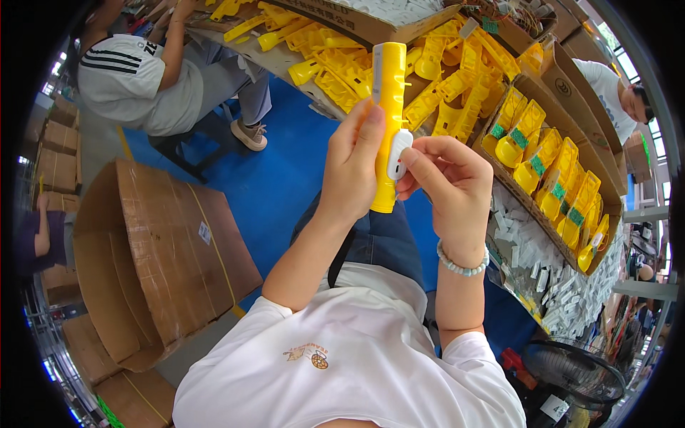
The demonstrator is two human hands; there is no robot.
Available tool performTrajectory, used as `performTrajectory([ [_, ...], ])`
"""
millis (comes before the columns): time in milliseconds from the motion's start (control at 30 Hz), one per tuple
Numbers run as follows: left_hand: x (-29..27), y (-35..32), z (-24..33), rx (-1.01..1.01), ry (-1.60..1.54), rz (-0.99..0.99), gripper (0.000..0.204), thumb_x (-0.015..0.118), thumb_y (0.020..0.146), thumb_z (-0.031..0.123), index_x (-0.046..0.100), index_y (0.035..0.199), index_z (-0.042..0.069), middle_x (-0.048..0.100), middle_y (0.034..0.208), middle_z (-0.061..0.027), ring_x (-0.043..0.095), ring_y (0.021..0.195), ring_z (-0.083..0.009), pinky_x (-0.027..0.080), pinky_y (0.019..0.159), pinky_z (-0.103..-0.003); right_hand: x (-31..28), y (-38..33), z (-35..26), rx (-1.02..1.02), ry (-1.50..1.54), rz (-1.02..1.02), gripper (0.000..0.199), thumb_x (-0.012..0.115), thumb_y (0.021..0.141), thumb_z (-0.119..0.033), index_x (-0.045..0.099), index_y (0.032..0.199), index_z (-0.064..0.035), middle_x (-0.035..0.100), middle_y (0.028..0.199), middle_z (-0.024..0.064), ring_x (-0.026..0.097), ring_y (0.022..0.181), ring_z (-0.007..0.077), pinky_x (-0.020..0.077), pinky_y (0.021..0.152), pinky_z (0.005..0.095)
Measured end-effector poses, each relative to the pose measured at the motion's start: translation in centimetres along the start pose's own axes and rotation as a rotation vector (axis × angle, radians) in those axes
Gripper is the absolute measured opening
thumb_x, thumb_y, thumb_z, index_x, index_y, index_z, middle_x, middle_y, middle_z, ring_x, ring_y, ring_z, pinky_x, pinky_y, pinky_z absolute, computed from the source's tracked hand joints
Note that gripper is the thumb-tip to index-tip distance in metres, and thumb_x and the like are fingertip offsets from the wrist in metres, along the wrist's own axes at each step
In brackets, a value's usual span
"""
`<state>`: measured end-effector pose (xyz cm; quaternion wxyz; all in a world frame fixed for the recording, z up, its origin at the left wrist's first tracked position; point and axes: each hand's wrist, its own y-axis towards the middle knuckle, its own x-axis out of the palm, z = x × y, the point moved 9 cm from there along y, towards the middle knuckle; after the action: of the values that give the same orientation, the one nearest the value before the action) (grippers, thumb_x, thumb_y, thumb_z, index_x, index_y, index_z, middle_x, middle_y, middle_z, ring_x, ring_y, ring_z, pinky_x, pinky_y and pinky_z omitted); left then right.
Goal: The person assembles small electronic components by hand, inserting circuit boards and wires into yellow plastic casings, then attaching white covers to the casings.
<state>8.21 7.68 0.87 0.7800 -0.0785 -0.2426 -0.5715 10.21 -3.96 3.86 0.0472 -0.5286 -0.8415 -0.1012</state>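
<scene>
At far left a large brown cardboard box (182, 242) lies with its mouth open, and past it a seated person in a white shirt with black shoulder stripes (118, 82) sits by the heaped yellow parts. Nearer the middle, the left hand (352, 160) is wrapped round a long yellow plastic tube-like housing (390, 89), thumb along its face, keeping it nearly upright in front of the body. Against the housing's right edge sits a small white rounded plastic piece (399, 153) with a dark slot (whether it is already seated or merely resting there, I cannot tell). The right hand (453, 178) pinches that piece narrowly between thumb and forefinger, the other fingers curled. The step in hand looks like setting or adjusting the white piece on the housing; the next move seems to call for a steady left hold and a small, well-aligned push from the right fingertips. Beyond, loose yellow plastic parts (467, 85) lie piled, and farther right a shallow cardboard tray (546, 225) carries yellow pieces with green patches above scattered small white plastic parts (571, 296).
</scene>
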Motion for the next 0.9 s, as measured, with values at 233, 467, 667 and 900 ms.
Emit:
performTrajectory([
  [233, 1.0, -0.3, 0.6, 0.078, 0.234, -0.026, 0.041, 0.039, 0.103, 0.034, 0.052, 0.125, 0.002, 0.059, 0.089, -0.0025, 0.055, 0.071, -0.0061, 0.044, 0.062, -0.019, -0.6, -0.4, -0.3, 0.002, -0.066, -0.006, 0.007, 0.063, 0.087, 0.0, 0.063, 0.088, 0.007, 0.065, 0.072, 0.0078, 0.062, 0.06, 0.0104, 0.0521, 0.055, 0.0223],
  [467, 0.7, -0.9, -4.2, -0.073, 0.165, -0.042, 0.036, 0.036, 0.104, 0.031, 0.051, 0.123, 0.004, 0.058, 0.088, -0.0027, 0.056, 0.071, -0.0066, 0.046, 0.058, -0.02, -2.8, -0.7, 2.5, -0.006, -0.14, -0.073, 0.007, 0.063, 0.087, 0.0, 0.059, 0.089, 0.005, 0.062, 0.07, 0.006, 0.061, 0.06, 0.009, 0.0513, 0.055, 0.0225],
  [667, 3.8, 0.1, -8.6, -0.111, 0.06, -0.127, 0.034, 0.037, 0.103, 0.03, 0.052, 0.12, 0.004, 0.058, 0.101, -0.0045, 0.056, 0.09, -0.0095, 0.046, 0.077, -0.023, -6.9, -2.3, 2.9, -0.133, -0.156, 0.096, 0.011, 0.059, 0.092, -0.004, 0.057, 0.1, 0.0019, 0.058, 0.103, 0.0067, 0.056, 0.095, 0.0101, 0.0494, 0.072, 0.0224],
  [900, 7.2, 1.0, -6.7, 0.102, 0.236, -0.277, 0.042, 0.043, 0.102, 0.027, 0.046, 0.133, -0.002, 0.05, 0.123, -0.0126, 0.048, 0.117, -0.02, 0.036, 0.1, -0.03, -16.1, -5.2, -5.1, -0.322, -0.551, 0.629, 0.021, 0.062, 0.091, -0.011, 0.057, 0.109, -0.0005, 0.062, 0.091, 0.0058, 0.06, 0.084, 0.0106, 0.0485, 0.067, 0.0242],
])
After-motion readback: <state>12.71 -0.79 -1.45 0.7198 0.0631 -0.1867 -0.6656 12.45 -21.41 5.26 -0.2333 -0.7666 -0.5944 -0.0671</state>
